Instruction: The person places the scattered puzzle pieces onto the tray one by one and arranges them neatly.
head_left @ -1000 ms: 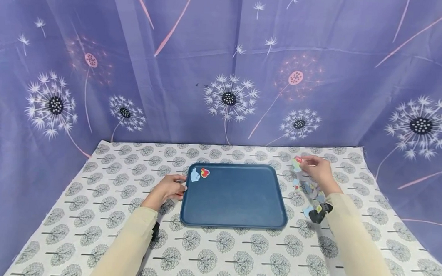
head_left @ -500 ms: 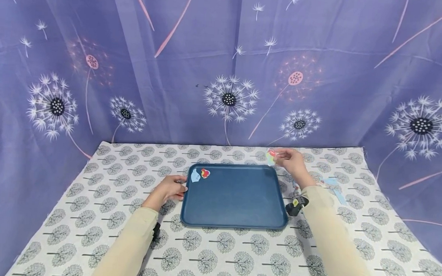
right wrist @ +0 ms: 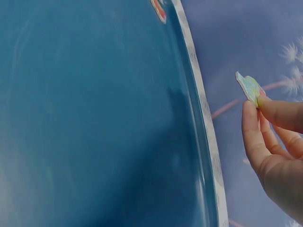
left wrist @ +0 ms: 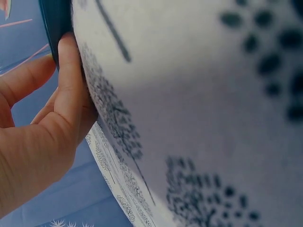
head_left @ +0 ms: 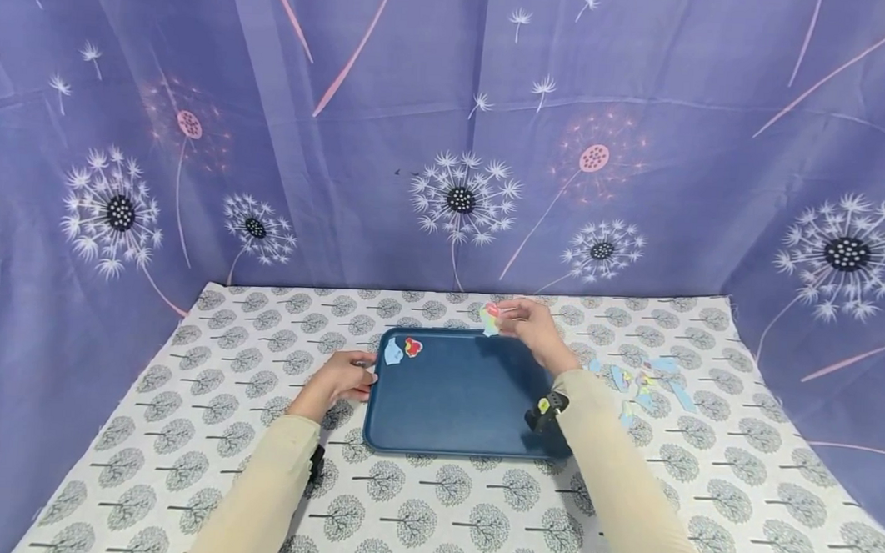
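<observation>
"While the left hand (head_left: 341,377) touches the left edge of the tray (head_left: 451,398), what does the right hand (head_left: 533,327) hold?"

"It pinches a red-and-green cutout (head_left: 489,320) between thumb and fingers, raised near the middle of the tray's far edge."

"And the left?"

"Fingertips meet the rim; whether they pinch it cannot be told."

"Other pieces?"

"A light-blue piece (head_left: 393,353) and a red piece (head_left: 413,348) occupy the tray's far left corner; scattered cutouts (head_left: 681,396) lie toward the tabletop's (head_left: 468,507) right edge."
</observation>
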`<state>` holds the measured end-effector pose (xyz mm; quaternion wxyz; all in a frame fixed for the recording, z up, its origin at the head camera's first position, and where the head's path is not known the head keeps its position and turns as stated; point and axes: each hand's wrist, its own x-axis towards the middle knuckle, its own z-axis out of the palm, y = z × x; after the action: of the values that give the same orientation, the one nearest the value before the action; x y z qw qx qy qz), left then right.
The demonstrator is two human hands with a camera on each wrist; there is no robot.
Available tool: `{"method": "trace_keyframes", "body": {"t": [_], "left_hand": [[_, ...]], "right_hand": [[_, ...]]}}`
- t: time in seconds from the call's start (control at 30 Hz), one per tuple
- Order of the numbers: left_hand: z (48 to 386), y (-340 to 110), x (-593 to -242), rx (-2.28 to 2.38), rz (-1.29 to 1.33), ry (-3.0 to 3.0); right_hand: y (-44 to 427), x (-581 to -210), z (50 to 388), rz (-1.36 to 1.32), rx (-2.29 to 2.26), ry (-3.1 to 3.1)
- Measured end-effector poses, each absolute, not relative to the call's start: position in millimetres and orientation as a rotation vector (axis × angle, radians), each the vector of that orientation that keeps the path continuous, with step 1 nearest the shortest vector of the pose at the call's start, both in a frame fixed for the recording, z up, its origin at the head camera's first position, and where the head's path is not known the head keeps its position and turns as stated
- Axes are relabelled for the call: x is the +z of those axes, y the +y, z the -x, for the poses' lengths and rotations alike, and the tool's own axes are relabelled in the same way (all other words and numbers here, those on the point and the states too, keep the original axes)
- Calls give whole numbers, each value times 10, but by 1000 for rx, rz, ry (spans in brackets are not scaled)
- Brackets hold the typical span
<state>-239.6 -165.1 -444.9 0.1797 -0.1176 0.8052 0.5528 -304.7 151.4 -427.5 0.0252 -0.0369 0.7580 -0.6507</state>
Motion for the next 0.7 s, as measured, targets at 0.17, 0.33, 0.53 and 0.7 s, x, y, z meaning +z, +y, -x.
{"method": "trace_keyframes", "body": {"t": [0.17,0.33,0.53,0.7], "left_hand": [[2400,-1652,-4450,1566,331,2267],[2392,-1656,-4460,1563,345,2265],[2386,-1644,-4463,1564,347,2260],[2391,-1648,-4451,1565,350,2263]], "right_hand": [[1232,-4303,3049,122,-1976,2307],[1033,-4370,3036,120,-1940,2283],[826,-4447,3001,145,-1862,2264],[694,-4507,2991,129,-1842,2248]]}}
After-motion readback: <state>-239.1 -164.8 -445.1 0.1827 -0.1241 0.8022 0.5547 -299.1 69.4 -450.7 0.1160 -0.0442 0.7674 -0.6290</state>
